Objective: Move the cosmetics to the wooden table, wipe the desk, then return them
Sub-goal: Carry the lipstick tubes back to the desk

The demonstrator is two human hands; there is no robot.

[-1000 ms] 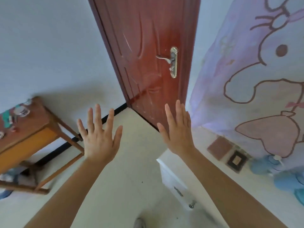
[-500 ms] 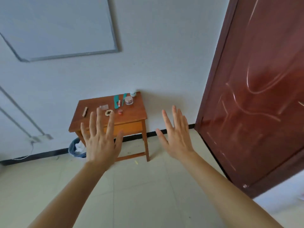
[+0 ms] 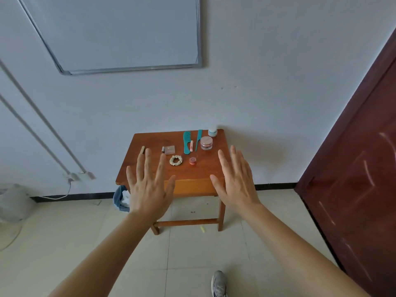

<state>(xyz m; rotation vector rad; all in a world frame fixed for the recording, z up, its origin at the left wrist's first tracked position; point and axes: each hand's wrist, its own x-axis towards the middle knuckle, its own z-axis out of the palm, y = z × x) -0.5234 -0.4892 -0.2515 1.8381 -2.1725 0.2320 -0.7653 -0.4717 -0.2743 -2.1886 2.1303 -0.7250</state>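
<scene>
A small wooden table point(image 3: 201, 170) stands against the white wall ahead. On it lie a teal comb point(image 3: 187, 141), a thin teal tail comb point(image 3: 199, 137), a pink-lidded clear jar point(image 3: 206, 143), a white jar point(image 3: 212, 132), a pink tube point(image 3: 191, 145), a small red pot point(image 3: 192, 160), a cream scrunchie point(image 3: 176, 160), a compact point(image 3: 169, 149) and a tan stick point(image 3: 142, 150). My left hand point(image 3: 149, 185) and my right hand point(image 3: 235, 181) are raised in front of the table, palms forward, fingers spread, holding nothing.
A dark red door point(image 3: 353, 179) stands open on the right. A whiteboard point(image 3: 120, 33) hangs on the wall above. A blue bin point(image 3: 122, 198) sits left of the table, a white fan point(image 3: 12, 202) at far left. My shoe point(image 3: 218, 284) shows on the tiled floor.
The view has swung left from the door and the white desk to face the wooden table, which now sits centred and closer. Both hands stay raised and spread.
</scene>
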